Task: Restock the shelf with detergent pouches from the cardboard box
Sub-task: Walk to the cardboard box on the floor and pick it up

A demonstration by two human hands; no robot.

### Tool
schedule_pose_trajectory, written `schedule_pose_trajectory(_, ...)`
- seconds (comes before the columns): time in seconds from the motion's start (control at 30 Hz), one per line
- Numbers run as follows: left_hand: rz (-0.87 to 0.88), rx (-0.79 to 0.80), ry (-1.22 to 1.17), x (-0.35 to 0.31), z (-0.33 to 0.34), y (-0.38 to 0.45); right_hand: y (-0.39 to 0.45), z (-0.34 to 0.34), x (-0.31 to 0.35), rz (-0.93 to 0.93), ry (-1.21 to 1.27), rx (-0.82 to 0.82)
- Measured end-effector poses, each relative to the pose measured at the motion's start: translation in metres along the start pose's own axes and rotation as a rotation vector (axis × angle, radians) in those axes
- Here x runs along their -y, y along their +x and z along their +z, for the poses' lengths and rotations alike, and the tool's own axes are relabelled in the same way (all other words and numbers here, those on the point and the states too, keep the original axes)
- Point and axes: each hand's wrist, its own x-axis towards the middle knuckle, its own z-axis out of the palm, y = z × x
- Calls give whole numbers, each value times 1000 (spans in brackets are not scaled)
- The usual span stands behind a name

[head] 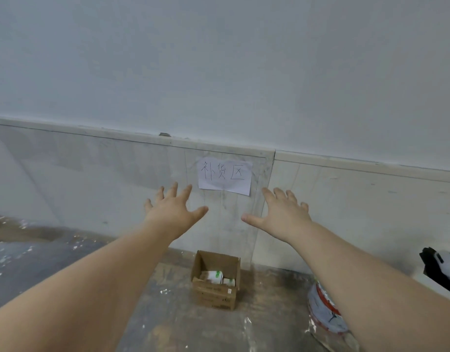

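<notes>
- Your left hand (171, 209) is extended forward at arm's length, palm down, fingers spread and straight; it holds nothing.
- Your right hand (282, 212) mirrors it, fingers splayed and empty, thumb pointing inward toward the other thumb.
- Both hands are raised in front of the pale tiled lower wall (91, 174), either side of a white paper sign with handwritten characters (225, 176) taped there; neither hand touches the sign as far as can be judged.
- The small open brown cardboard box (215, 295) sits on the paint-spattered concrete floor (41, 262), close against the wall and well below your hands.
- Inside it, white detergent pouches with green markings (215, 275) lie low in the box; I make out two or so, the count is unclear.
- No shelf is visible in this view, so the destination cannot be confirmed.
- A round red-and-white container (323, 308) lies on the floor near your right forearm, and a black-and-white object (439, 265) sits at the right edge; neither appears relevant.
- Assessment: you appear to be at the very start of a pick, with nothing yet taken from the box.
- Next move, in my judgement: lower both hands to the box, reach past its upright flaps, and take a pouch by its body; soft pouches may sag, so support from below is advisable.
</notes>
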Motion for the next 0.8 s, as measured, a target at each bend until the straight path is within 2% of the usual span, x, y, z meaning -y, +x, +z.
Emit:
schedule_pose_trajectory(0.33, -57, 170, -153, 48, 96, 183, 162, 96, 19, 141, 189, 105)
schedule_pose_trajectory(0.53, -110, 312, -258, 86, 152, 290, 244, 156, 37, 308, 274, 256)
schedule_pose_trajectory(0.8, -131, 423, -431, 82, 222, 356, 309, 221, 37, 392, 381, 371)
